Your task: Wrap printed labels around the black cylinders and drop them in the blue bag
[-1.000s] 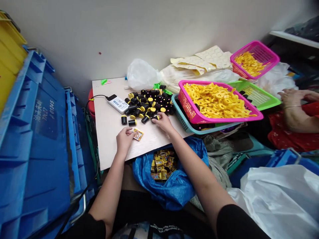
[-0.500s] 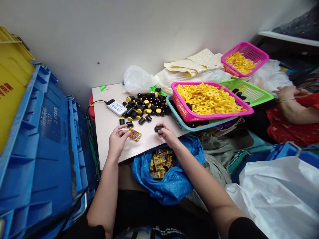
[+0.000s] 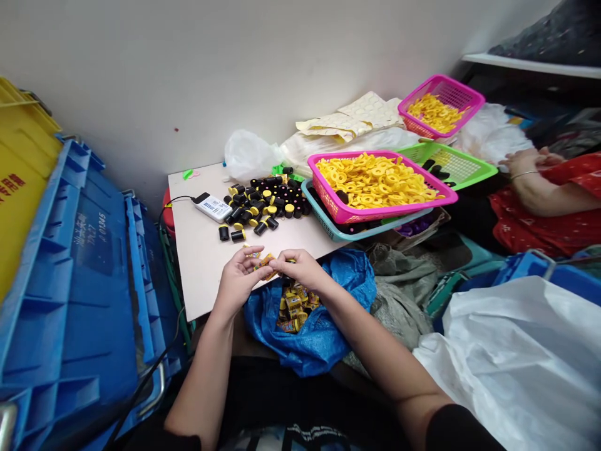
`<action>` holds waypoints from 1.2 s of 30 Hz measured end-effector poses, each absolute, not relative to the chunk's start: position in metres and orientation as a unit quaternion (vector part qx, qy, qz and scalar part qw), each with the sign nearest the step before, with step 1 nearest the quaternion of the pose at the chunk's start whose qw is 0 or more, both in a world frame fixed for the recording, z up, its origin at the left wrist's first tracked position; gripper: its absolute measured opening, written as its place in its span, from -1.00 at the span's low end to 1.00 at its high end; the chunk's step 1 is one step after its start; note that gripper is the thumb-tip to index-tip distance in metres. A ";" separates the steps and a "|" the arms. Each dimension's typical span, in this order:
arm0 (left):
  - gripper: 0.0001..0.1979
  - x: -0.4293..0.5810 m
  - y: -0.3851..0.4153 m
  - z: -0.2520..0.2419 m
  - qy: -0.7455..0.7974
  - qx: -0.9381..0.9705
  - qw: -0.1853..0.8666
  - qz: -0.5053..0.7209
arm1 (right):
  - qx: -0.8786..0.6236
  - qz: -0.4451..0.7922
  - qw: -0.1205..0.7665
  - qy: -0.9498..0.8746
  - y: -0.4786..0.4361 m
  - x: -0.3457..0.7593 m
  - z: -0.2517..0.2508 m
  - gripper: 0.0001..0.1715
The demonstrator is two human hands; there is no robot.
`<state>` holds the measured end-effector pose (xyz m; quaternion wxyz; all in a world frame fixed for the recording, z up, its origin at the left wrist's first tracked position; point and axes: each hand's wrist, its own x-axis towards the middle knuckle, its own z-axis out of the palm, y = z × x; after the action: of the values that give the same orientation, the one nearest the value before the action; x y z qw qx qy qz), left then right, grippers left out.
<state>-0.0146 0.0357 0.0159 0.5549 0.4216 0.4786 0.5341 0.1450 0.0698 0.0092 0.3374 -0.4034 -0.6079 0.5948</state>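
Observation:
Both my hands meet over the table's front edge. My left hand (image 3: 238,280) is closed on a small yellow printed label sheet (image 3: 267,260), with colourful printing visible between its fingers. My right hand (image 3: 300,270) has its thumb and fingertip at the label's right side. Its curled fingers hold a black cylinder, mostly hidden, with only a dark bit showing. Beyond my hands lies a pile of black cylinders with yellow caps (image 3: 256,210); a few lie loose in front. Below my right hand, an open blue bag (image 3: 345,326) holds several yellow-labelled pieces (image 3: 295,302).
A white device with a cable (image 3: 213,207) lies on the table (image 3: 195,266). To the right, a pink basket (image 3: 350,216) of yellow rings rests on a teal one (image 3: 328,230). Blue crates (image 3: 70,250) stand left. Another person's hands (image 3: 521,164) are at far right.
My right hand has moved left and down to meet my left hand, bringing the black cylinder to the label sheet. My left hand has shifted slightly right and down. The view has turned slightly.

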 end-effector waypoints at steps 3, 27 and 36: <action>-0.66 -0.013 0.034 0.018 0.485 0.415 0.541 0.548 | -0.384 0.611 0.356 -0.594 0.067 0.152 0.013 -0.56; -0.59 -0.007 0.025 0.022 0.467 0.400 0.584 0.530 | -0.290 0.638 0.434 -0.566 0.052 0.168 0.020 -0.50; -0.67 -0.002 0.023 0.012 0.418 0.368 0.630 0.540 | -0.218 0.820 0.367 -0.381 0.047 0.154 0.007 -0.58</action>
<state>-0.0025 0.0231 0.0125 0.6304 0.3683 0.4184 0.5403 0.1537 0.0469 0.0071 0.3669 -0.2178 -0.3808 0.8203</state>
